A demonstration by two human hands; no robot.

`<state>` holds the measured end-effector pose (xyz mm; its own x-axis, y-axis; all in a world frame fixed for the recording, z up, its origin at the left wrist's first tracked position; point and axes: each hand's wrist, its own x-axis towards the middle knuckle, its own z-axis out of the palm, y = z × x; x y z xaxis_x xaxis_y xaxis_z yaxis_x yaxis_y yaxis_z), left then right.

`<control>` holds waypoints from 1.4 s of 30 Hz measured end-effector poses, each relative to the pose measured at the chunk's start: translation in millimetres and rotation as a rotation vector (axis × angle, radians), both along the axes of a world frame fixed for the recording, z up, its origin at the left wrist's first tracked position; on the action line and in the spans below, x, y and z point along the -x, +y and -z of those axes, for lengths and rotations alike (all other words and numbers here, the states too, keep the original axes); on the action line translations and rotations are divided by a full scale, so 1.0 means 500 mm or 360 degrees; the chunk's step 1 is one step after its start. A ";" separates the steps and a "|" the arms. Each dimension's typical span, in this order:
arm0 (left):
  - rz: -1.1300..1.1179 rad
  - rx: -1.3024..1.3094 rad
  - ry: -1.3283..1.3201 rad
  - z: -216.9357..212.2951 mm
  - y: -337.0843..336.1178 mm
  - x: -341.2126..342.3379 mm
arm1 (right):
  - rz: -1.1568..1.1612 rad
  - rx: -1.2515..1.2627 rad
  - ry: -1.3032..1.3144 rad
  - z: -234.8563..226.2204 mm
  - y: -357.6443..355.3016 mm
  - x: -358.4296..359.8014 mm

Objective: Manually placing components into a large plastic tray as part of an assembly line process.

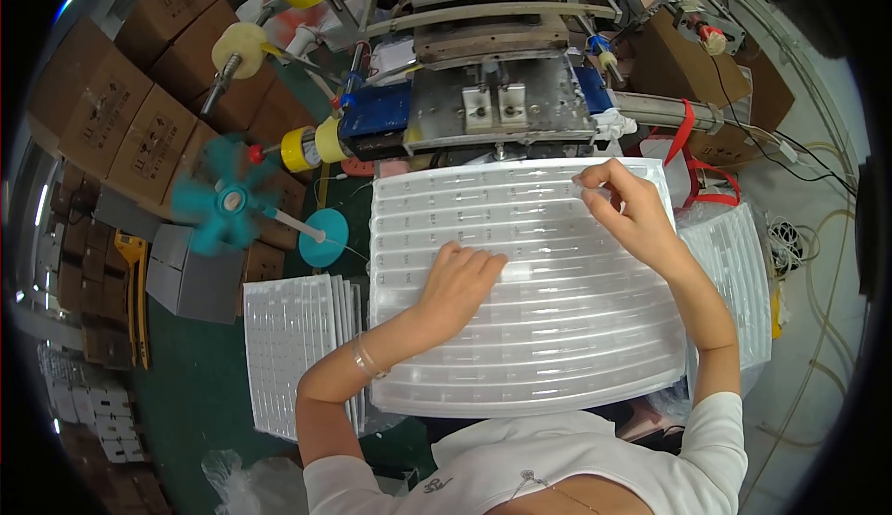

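Observation:
A large stack of white ridged plastic trays point(520, 348) lies in front of me, its long rows holding small clear pieces under a glossy surface. My left hand point(460, 283) rests on the middle of the top tray, palm down, fingers bent and slightly apart. Just right of its fingertips is a short whitish strip point(517, 272). Over the tray's far right corner, my right hand point(632, 210) has thumb and forefinger brought together in a pinch. Whatever is between them is too small and clear to make out.
Beyond the trays stands a metal machine point(502, 97) with yellow tape rolls point(299, 148) at its left. A spinning teal fan point(230, 201) is on the left, near brown cartons point(139, 125). More trays stand at left point(290, 348) and right point(734, 283). Red straps point(683, 134) hang behind.

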<state>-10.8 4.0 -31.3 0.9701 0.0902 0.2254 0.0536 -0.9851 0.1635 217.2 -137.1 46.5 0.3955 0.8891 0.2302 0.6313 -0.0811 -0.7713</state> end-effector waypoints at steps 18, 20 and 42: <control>-0.0702 -0.0353 -0.0895 -0.122 0.192 -0.352 | 0.0278 -0.0711 -0.0476 0.024 0.139 -0.095; -0.0574 -0.0285 -0.0921 -0.133 0.178 -0.332 | 0.0307 -0.0784 -0.0695 0.008 0.191 -0.087; -0.0247 0.0615 -0.0716 -0.115 0.066 0.024 | -0.0493 0.0004 -0.1018 0.062 0.029 0.094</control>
<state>-23.0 36.8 26.1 0.7565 0.3795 0.5326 0.0344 -0.8363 0.5471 170.4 -122.7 15.4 -0.0875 0.9396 0.3308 0.9546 0.1741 -0.2419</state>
